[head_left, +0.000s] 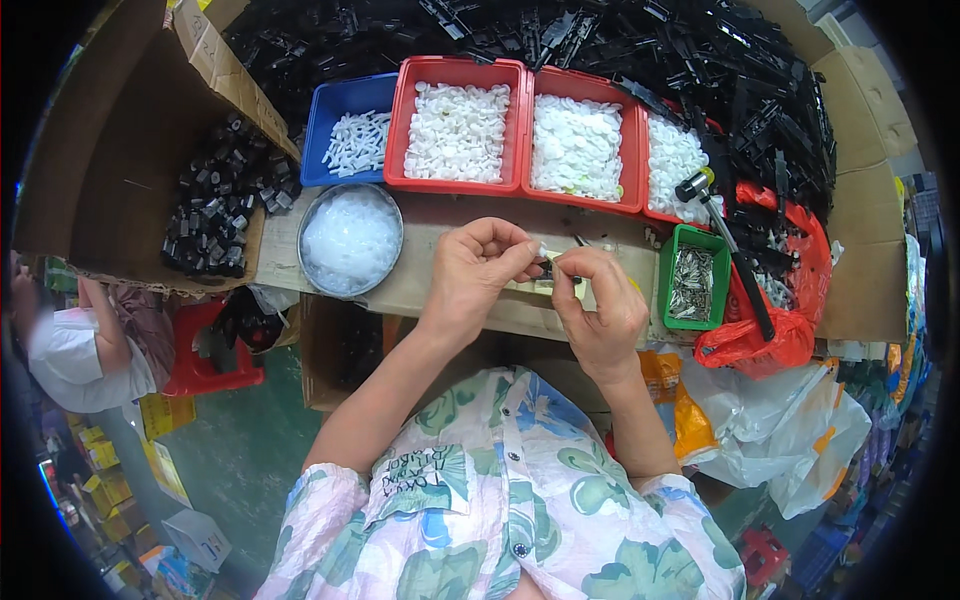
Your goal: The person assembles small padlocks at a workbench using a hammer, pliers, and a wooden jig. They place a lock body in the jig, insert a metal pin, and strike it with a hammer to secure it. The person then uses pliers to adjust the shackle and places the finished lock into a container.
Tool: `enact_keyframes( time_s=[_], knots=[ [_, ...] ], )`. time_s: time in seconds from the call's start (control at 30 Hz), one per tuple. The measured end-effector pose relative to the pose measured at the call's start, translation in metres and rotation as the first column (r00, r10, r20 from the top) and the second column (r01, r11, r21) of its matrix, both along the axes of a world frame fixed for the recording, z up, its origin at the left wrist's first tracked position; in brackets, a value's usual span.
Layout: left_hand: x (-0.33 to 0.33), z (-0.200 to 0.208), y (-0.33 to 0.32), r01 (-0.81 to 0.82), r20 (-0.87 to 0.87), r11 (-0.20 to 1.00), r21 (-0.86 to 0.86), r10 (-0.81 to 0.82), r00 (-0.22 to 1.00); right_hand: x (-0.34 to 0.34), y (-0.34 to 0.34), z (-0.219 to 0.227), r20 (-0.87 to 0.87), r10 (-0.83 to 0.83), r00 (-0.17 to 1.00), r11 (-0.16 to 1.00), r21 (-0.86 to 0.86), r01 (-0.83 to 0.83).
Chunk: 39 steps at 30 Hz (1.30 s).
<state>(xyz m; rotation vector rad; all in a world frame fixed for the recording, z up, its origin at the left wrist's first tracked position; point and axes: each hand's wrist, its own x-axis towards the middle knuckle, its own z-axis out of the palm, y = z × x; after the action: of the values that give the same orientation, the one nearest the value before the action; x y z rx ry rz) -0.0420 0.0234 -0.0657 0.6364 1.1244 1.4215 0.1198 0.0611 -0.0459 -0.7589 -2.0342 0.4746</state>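
Over the bench's near edge, my left hand (pixel 476 272) and my right hand (pixel 604 308) meet with thumbs and forefingers pinched. A small white piece (pixel 543 249) shows at the left fingertips. Some dark bits show between the two hands, but the fingers hide most of them, so I cannot tell their kind. A small pale block lies on the bench just below the fingertips, partly covered. To the left of my left hand is a round metal bowl (pixel 303 252) of translucent white pieces. On my right hand's other side stands a green tray (pixel 670 262) of small metal parts.
Behind my hands, a blue bin (pixel 316 118) and red bins (pixel 396 130) hold small white parts. Black plastic parts (pixel 660 50) heap up beyond. Left is a cardboard box (pixel 110 170) with black pieces. A black-handled hammer (pixel 742 262) leans by a red plastic bag (pixel 780 345).
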Motion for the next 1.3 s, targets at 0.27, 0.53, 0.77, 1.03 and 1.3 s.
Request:
enact_keyframes(
  time_s=[0.27, 0.53, 0.77, 1.03, 1.3],
  knots=[
    [0.008, 0.005, -0.003, -0.006, -0.103, 0.999, 0.039, 0.010, 0.995, 0.000, -0.002, -0.010, 0.087, -0.040, 0.995, 0.985, 0.171, 0.025],
    [0.007, 0.003, -0.008, 0.042, -0.106, 0.993, 0.108, -0.030, 0.994, 0.010, 0.006, -0.006, -0.193, 0.028, 0.981, 0.891, -0.440, -0.112],
    [0.001, -0.003, -0.019, 0.086, -0.003, 0.979, 0.183, -0.087, 0.996, 0.006, 0.007, -0.006, -0.128, 0.099, 0.987, 0.913, -0.383, -0.142],
    [-0.016, -0.016, -0.025, 0.187, -0.062, 0.973, 0.134, -0.180, 0.982, -0.005, 0.003, -0.007, -0.056, 0.166, 0.985, 0.940, -0.293, -0.175],
    [-0.019, -0.021, -0.025, 0.118, -0.300, 0.980, 0.163, -0.065, 0.952, -0.014, 0.003, -0.015, -0.044, 0.191, 0.981, 0.954, -0.229, -0.196]
  ],
)
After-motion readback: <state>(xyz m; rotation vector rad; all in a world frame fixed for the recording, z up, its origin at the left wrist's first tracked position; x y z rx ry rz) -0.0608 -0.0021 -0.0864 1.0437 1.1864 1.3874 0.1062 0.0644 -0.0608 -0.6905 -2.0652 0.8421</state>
